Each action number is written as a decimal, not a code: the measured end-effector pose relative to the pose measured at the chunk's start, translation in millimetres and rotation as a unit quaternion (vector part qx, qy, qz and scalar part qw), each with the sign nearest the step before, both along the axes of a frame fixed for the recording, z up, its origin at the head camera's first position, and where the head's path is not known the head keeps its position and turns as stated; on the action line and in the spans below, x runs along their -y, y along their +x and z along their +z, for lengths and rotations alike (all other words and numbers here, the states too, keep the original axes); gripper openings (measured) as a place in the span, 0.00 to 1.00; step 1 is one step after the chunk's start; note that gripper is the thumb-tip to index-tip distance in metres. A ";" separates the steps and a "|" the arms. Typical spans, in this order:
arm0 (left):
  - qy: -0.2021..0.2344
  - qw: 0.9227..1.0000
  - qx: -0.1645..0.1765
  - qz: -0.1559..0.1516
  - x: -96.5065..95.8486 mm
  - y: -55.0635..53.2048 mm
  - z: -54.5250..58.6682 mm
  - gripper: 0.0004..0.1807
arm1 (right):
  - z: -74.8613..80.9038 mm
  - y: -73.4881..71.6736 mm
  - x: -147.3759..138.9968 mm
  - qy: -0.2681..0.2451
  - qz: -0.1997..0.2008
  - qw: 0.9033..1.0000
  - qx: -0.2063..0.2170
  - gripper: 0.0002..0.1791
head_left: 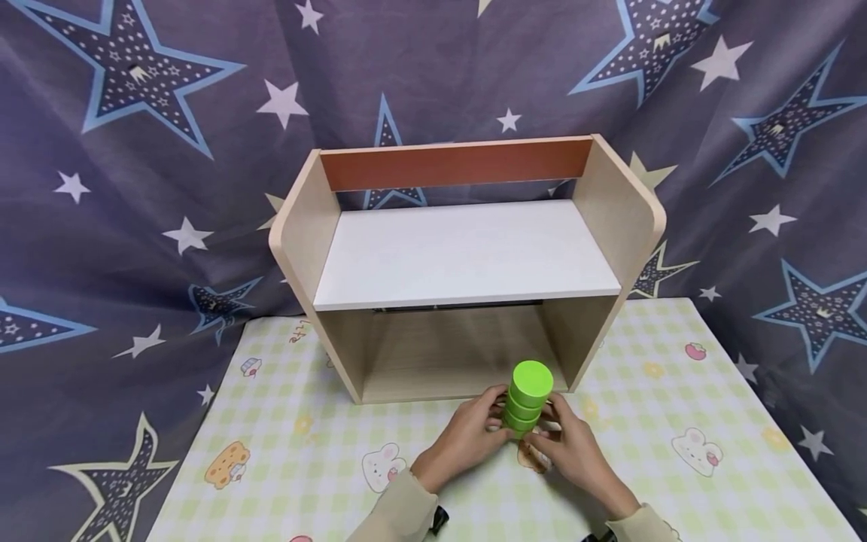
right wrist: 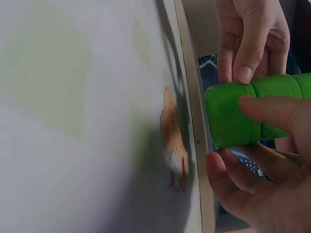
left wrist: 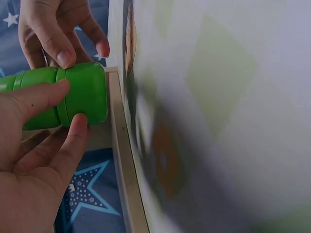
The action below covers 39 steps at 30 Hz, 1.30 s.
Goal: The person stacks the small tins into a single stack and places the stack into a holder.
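Note:
A bright green cylinder (head_left: 531, 381) with grooved rings round its side and a flat top stands upright between my two hands, in front of the wooden shelf unit (head_left: 423, 397). My left hand (head_left: 466, 435) grips its left side, low down; the left wrist view shows the thumb and fingertips pressed on the smooth green side (left wrist: 86, 92). From the right, my right hand (head_left: 574, 449) holds the same cylinder, thumb on the near side and fingers round it, as the right wrist view shows. Its lower end (right wrist: 223, 116) is close over the tablecloth.
The shelf unit has a white middle board (head_left: 460, 252), pale wooden side panels (head_left: 623, 196) and a brown back rail (head_left: 454, 165). Beneath lies a green-checked tablecloth (head_left: 325, 489) with cartoon prints. A dark star-patterned curtain (head_left: 223, 68) hangs behind and at both sides.

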<state>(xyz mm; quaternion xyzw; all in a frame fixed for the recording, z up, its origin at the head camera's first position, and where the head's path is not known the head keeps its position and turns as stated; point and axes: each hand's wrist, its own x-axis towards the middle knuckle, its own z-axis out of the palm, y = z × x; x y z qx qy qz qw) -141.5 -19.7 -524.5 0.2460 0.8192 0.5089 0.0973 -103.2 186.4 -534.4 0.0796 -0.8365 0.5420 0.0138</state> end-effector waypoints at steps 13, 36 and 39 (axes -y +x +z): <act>0.003 0.999 -0.032 0.016 28.5 7.8 6.0 0.37 | 11.2 -5.2 21.8 -0.007 0.053 0.999 -0.009 0.38; 0.012 0.998 -0.044 0.033 60.2 17.2 24.9 0.38 | 24.6 -9.9 45.8 0.013 0.105 0.991 -0.080 0.42; 0.015 0.998 -0.048 0.030 61.9 17.2 29.2 0.38 | 28.0 -10.1 46.0 0.012 0.110 0.990 -0.090 0.42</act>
